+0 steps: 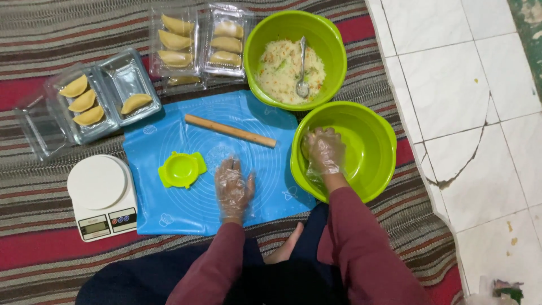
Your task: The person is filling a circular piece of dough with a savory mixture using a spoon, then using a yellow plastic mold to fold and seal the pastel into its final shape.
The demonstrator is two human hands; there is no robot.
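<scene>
On the blue mat (pixel 186 214), seen from the head camera, the left hand (pixel 233 189) in a clear plastic glove lies flat, its fingers (pixel 228 168) spread and holding nothing. Just left of that hand on the mat sits a green dumpling press (pixel 182 169), and above it a wooden rolling pin (pixel 230 130). Right of the mat, touching its edge, stands a near green bowl (pixel 375 141); the gloved right hand (pixel 323 151) reaches inside it, fingers curled, whether they pinch anything cannot be told. Beyond the mat's top right corner a second green bowl (pixel 327 39) holds filling (pixel 282 70) and a spoon (pixel 302 68)
</scene>
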